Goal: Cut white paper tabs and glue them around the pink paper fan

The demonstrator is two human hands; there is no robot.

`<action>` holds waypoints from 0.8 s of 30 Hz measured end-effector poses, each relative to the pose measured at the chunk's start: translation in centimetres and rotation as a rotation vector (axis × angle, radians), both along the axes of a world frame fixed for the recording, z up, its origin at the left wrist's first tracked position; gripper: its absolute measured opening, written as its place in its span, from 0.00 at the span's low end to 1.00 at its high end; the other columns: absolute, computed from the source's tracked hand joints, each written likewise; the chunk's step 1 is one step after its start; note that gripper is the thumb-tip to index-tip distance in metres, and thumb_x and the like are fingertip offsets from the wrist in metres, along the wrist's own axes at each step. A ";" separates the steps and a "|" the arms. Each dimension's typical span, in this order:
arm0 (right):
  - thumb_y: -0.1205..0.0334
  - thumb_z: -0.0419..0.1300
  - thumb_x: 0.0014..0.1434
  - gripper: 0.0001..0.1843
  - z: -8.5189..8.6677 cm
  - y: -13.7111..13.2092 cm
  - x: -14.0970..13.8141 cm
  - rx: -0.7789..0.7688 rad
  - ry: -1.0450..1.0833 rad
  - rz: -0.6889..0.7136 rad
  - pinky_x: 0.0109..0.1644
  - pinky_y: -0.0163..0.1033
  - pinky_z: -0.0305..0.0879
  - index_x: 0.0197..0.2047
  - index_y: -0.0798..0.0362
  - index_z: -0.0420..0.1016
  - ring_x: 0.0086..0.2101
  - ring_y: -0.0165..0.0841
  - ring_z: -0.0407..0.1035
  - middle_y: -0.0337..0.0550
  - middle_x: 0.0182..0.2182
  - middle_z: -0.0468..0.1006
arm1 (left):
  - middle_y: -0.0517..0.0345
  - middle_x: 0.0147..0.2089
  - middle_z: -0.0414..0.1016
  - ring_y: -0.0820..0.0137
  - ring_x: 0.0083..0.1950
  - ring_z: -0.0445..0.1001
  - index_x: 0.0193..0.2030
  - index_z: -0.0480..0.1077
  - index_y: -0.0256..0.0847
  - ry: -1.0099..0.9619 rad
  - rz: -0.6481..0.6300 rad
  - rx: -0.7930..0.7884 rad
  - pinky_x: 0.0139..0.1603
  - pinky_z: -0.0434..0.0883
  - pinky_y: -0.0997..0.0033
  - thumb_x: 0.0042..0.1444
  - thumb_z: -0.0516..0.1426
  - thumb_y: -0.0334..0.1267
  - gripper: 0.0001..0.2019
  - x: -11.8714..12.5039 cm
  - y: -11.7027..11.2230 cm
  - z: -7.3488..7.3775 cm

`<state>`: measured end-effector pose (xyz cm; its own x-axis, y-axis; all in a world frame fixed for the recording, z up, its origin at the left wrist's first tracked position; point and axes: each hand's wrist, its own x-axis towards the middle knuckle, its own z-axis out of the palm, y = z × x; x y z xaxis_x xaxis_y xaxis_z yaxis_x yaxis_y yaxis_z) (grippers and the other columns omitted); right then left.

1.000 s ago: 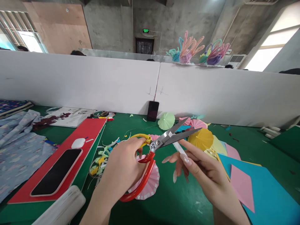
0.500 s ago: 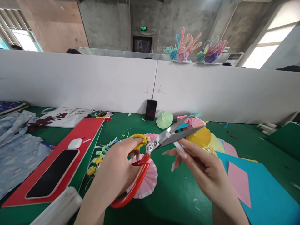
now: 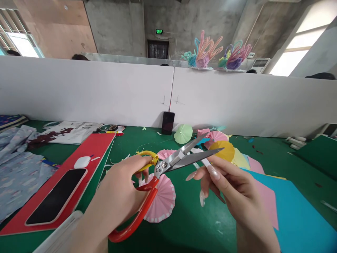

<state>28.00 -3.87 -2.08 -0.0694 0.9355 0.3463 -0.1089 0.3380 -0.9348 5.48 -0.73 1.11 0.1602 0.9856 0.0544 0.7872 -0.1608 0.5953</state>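
Observation:
My left hand (image 3: 119, 195) is closed around the handles of a pair of scissors (image 3: 168, 162), one handle yellow, one red. The steel blades are slightly apart and point right. My right hand (image 3: 231, 189) pinches a thin white stick (image 3: 204, 162) between thumb and forefinger, with the stick lying between the blades. Below the scissors a pink pleated paper fan (image 3: 162, 200) lies flat on the green table (image 3: 189, 225).
Small paper umbrellas, green (image 3: 183, 133), pink (image 3: 216, 136) and yellow (image 3: 223, 150), lie behind the hands. Blue paper (image 3: 297, 214) and pink paper (image 3: 265, 202) lie at right. A phone (image 3: 56, 196) rests on a red board (image 3: 92, 147) at left, beside paper scraps. A white partition (image 3: 105, 95) bounds the table.
The view has shifted a little. My left hand and the scissors have dropped slightly and moved left; the blades stay around the stick that my right hand holds.

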 end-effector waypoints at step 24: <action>0.61 0.53 0.66 0.13 1.6 -0.6 -0.2 -0.001 -0.199 0.015 0.25 0.26 0.68 0.39 0.46 0.80 0.22 0.23 0.70 0.38 0.31 0.79 | 0.60 0.33 0.69 0.66 0.36 0.68 0.29 0.63 0.44 0.042 -0.066 -0.077 0.31 0.63 0.70 0.49 0.52 0.40 0.04 0.9 -0.6 0.3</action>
